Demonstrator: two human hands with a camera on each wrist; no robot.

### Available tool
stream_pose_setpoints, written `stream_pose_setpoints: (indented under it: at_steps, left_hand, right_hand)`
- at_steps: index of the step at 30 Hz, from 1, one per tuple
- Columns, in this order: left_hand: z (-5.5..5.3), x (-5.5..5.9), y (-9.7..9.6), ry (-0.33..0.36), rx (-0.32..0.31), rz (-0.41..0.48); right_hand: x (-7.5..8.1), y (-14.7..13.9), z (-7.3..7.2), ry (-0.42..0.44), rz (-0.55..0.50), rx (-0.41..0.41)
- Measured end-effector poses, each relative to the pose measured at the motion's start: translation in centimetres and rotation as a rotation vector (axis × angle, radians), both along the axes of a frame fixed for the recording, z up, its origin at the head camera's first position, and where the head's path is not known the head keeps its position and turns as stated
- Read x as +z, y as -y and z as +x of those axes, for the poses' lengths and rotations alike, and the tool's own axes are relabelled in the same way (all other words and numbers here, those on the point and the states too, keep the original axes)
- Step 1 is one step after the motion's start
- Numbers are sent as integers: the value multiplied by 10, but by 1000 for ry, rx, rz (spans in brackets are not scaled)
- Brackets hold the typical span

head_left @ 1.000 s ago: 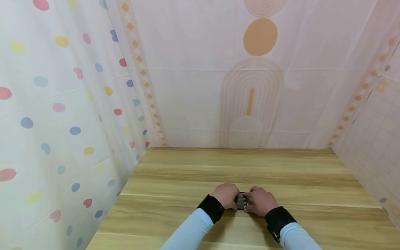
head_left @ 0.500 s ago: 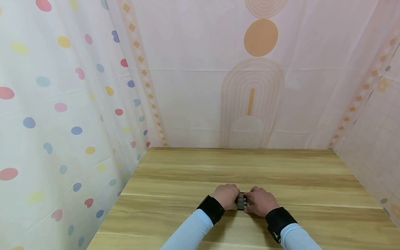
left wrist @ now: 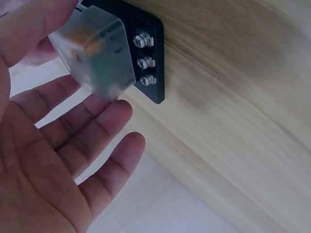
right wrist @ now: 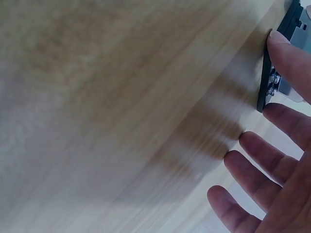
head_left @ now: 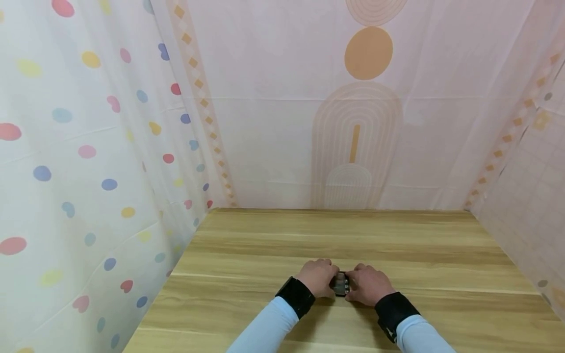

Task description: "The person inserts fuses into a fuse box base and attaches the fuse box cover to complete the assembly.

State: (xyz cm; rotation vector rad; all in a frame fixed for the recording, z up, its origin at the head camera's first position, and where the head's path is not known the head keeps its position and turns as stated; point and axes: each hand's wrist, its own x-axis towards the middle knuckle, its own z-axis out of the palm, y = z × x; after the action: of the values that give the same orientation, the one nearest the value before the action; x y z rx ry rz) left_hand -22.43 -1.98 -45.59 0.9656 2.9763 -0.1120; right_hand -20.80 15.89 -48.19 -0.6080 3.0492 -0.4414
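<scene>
A small device lies on the wooden table (head_left: 247, 245): a black base (left wrist: 158, 73) with several screw terminals (left wrist: 142, 40) along its side, carrying a relay with a clear cover (left wrist: 109, 46). Orange and green parts show through the cover. From the left, my left hand (head_left: 316, 278) pinches the relay by its cover between thumb and fingers, the outer fingers spread loosely. My right hand (head_left: 371, 284) pinches the base by its two ends with thumb and index finger; its other fingers (right wrist: 252, 179) extend beside it. In the head view both hands partly cover the device.
A polka-dot curtain (head_left: 88, 196) hangs along the table's left side. Behind the far edge is a pale patterned curtain (head_left: 265, 122), and another pale cloth (head_left: 525, 196) runs down the right side.
My left hand has shifted slightly to the left over the last half second. The right hand and the base have stayed almost still.
</scene>
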Motion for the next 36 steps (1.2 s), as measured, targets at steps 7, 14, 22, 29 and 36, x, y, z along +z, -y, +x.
stream_pose_setpoints:
  at_steps: [7,14,22,29,36]
  left_hand:
    - [-2,-1,9,14,28,21]
    - [-5,-1,23,12,98,2]
    - [-7,2,47,50,153,82]
    - [-11,2,65,93,219,166]
    - [-16,6,78,106,263,176]
  right_hand:
    - [2,-1,0,8,17,-9]
    - [2,-3,-1,6,22,-20]
    - [4,-7,-2,8,12,-33]
    - [5,-12,-1,7,-2,-38]
    - [0,-19,-5,12,-4,-48]
